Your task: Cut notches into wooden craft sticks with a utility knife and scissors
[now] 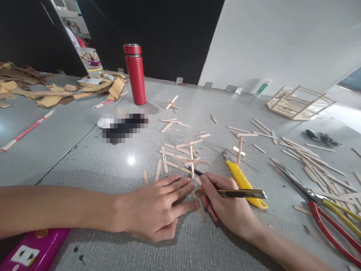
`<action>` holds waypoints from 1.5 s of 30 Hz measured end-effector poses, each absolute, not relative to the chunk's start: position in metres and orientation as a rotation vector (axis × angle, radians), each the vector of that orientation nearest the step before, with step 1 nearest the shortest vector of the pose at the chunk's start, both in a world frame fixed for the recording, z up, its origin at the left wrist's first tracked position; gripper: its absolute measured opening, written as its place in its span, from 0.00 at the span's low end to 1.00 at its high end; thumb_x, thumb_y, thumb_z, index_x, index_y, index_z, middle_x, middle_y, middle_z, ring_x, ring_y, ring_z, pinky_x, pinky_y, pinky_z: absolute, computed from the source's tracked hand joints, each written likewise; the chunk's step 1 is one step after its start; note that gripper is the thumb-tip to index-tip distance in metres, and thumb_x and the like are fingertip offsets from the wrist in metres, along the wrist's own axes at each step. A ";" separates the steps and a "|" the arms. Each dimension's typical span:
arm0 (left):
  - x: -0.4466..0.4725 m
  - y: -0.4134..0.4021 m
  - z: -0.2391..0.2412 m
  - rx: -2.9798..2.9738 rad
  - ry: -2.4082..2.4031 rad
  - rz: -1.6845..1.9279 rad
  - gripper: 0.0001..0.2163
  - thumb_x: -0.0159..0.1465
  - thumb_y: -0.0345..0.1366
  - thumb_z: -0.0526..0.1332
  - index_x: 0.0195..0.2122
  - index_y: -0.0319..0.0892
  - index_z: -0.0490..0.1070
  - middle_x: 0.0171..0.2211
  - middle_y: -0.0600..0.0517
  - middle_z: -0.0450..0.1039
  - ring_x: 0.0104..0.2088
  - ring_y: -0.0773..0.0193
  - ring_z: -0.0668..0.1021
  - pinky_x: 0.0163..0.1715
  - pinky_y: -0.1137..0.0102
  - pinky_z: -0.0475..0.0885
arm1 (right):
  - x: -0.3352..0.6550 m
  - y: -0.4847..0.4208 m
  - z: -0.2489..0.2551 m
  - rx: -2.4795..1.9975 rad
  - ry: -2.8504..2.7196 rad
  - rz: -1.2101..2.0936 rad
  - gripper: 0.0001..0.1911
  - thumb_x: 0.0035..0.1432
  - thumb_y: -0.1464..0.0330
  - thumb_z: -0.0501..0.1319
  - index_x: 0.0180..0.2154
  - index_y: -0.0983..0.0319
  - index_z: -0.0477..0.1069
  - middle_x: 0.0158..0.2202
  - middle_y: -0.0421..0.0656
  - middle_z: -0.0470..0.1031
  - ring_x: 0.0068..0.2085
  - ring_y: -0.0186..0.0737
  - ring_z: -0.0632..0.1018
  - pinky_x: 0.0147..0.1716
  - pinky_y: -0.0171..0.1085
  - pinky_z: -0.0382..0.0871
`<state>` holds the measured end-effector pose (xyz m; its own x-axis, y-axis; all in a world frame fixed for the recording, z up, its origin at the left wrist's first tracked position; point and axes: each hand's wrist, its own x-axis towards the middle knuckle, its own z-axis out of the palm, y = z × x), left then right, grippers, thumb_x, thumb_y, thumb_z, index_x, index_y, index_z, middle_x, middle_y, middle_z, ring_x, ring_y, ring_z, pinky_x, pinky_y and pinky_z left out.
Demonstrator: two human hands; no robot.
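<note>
My left hand [158,205] lies flat on the grey table [113,165], fingers spread, pressing down a wooden craft stick [200,212] that pokes out from under the fingertips. My right hand [225,205] grips a slim utility knife [239,193] like a pen, its tip beside my left fingertips at the stick. Just beyond my fingers lies a loose cluster of wooden sticks [183,156], some crossed.
A yellow utility knife [242,182] lies right of my right hand. Red-and-yellow-handled pliers [327,214] and a pile of sticks [313,162] are at the right. A red flask [135,73] stands behind; a stick frame [296,103] far right; cardboard scraps [42,92] far left; a magenta case [34,250] near left.
</note>
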<state>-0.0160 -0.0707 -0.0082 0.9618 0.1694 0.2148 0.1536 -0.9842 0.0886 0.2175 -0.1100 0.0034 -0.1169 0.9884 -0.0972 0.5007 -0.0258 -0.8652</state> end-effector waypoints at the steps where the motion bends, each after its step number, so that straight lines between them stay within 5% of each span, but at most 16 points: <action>1: -0.016 -0.071 -0.008 3.045 0.251 0.343 0.28 0.72 0.39 0.56 0.71 0.33 0.60 0.70 0.31 0.61 0.71 0.43 0.65 0.71 0.53 0.58 | 0.217 -0.110 0.003 -1.571 -1.667 1.072 0.26 0.75 0.54 0.51 0.25 0.58 0.61 0.16 0.33 0.66 0.12 0.27 0.66 0.13 0.29 0.59; 17: -0.017 -0.071 -0.004 3.114 0.231 0.250 0.29 0.74 0.42 0.55 0.72 0.31 0.58 0.71 0.30 0.59 0.72 0.43 0.63 0.72 0.53 0.56 | 0.214 -0.103 0.011 -1.560 -1.848 1.037 0.26 0.76 0.57 0.50 0.24 0.57 0.58 0.15 0.33 0.65 0.13 0.28 0.65 0.12 0.31 0.57; 26: -0.015 -0.072 -0.002 3.160 0.255 0.247 0.28 0.74 0.43 0.55 0.71 0.31 0.60 0.70 0.31 0.61 0.71 0.43 0.65 0.71 0.52 0.58 | 0.226 -0.096 0.019 -1.403 -2.180 0.981 0.23 0.76 0.62 0.51 0.25 0.58 0.62 0.18 0.34 0.66 0.20 0.31 0.67 0.23 0.34 0.63; 37: -0.015 -0.072 -0.007 3.151 0.240 0.275 0.31 0.73 0.42 0.57 0.72 0.28 0.57 0.70 0.29 0.60 0.71 0.42 0.66 0.71 0.53 0.58 | 0.204 -0.103 0.012 -1.669 -1.443 1.393 0.27 0.73 0.49 0.50 0.26 0.57 0.64 0.11 0.33 0.65 0.08 0.28 0.59 0.08 0.28 0.50; 41: -0.015 -0.071 -0.006 3.152 0.242 0.289 0.29 0.73 0.42 0.57 0.71 0.31 0.60 0.70 0.31 0.62 0.71 0.42 0.65 0.71 0.52 0.57 | 0.215 -0.103 0.020 -1.638 -1.573 1.268 0.20 0.67 0.50 0.61 0.31 0.57 0.68 0.13 0.31 0.64 0.11 0.28 0.62 0.10 0.28 0.52; 45: -0.016 -0.071 -0.005 3.155 0.226 0.275 0.28 0.73 0.42 0.56 0.70 0.33 0.60 0.70 0.30 0.61 0.71 0.41 0.66 0.71 0.52 0.57 | 0.230 -0.103 0.028 -1.606 -1.674 1.290 0.14 0.71 0.59 0.56 0.33 0.58 0.69 0.19 0.32 0.60 0.19 0.30 0.63 0.15 0.28 0.56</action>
